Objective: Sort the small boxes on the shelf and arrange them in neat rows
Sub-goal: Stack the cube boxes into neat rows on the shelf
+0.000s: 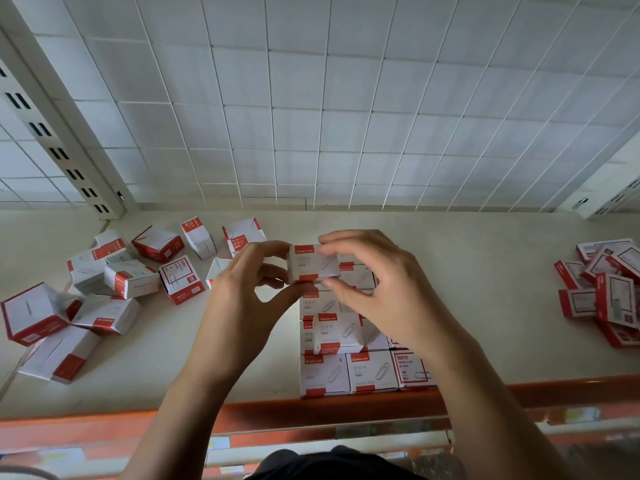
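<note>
Both hands hold one small white-and-red paper-clip box (pixel 313 264) above the shelf (pixel 485 306). My left hand (pixel 242 292) pinches its left end between thumb and fingers. My right hand (pixel 377 285) pinches its right end, fingers on top and thumb below. Under the hands, several matching boxes stand in neat rows (pixel 349 370) reaching the shelf's front edge, with one more box (pixel 337 332) lying on top of them. A loose jumble of the same boxes (pixel 104 285) lies to the left.
A pile of flatter red-and-white boxes (pixel 602 292) sits at the shelf's right end. A white wire grid panel (pixel 311 116) backs the shelf, with a slotted upright post (pixel 52 133) at the left. An orange rail (pixel 311 408) runs along the front edge.
</note>
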{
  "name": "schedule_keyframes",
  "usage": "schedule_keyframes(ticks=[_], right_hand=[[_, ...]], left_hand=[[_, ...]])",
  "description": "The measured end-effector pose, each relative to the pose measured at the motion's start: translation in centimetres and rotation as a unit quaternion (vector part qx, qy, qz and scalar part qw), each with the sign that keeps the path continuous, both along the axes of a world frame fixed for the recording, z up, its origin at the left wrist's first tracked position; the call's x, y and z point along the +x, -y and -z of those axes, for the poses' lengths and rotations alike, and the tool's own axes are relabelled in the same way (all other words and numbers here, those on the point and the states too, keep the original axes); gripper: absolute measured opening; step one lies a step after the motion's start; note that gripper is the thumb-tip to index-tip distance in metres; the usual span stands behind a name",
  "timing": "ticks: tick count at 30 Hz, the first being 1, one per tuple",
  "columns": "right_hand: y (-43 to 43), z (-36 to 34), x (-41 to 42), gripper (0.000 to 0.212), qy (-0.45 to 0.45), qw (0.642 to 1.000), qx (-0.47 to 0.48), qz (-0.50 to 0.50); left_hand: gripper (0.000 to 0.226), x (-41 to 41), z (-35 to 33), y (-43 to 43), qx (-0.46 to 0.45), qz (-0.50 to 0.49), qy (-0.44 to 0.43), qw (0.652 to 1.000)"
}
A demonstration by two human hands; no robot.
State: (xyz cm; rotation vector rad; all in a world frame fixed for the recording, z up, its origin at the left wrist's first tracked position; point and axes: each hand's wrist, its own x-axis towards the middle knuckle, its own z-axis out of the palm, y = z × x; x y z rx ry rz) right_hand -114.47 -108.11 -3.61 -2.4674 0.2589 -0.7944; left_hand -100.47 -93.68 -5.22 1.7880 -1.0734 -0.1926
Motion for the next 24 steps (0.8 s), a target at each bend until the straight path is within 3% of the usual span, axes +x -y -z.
schedule_keyframes(ticks=[4,9,15,24], right_hand=[[1.0,-0.1,1.3,0.025,-0.004,0.999,-0.004,-0.032],[2.9,0.7,3.3,0.026,-0.026,1.000,-0.007,-0.001],[3.8,1.9,4.2,0.015,-0.104,0.993,0.022,0.047],[4.3,2.2,3.5,0.014,-0.191,0.980,0.030,0.041]], left_hand=[[0.046,0.9,0.2,0.2,0.001,0.002,-0.004,1.000],[0.056,1.4,0.6,0.4,0.027,0.001,0.017,0.999],[0.045,1.4,0.8,0.3,0.041,0.020,0.030,0.998],[0.038,1.6,1.1,0.0,0.057,0.027,0.062,0.996]])
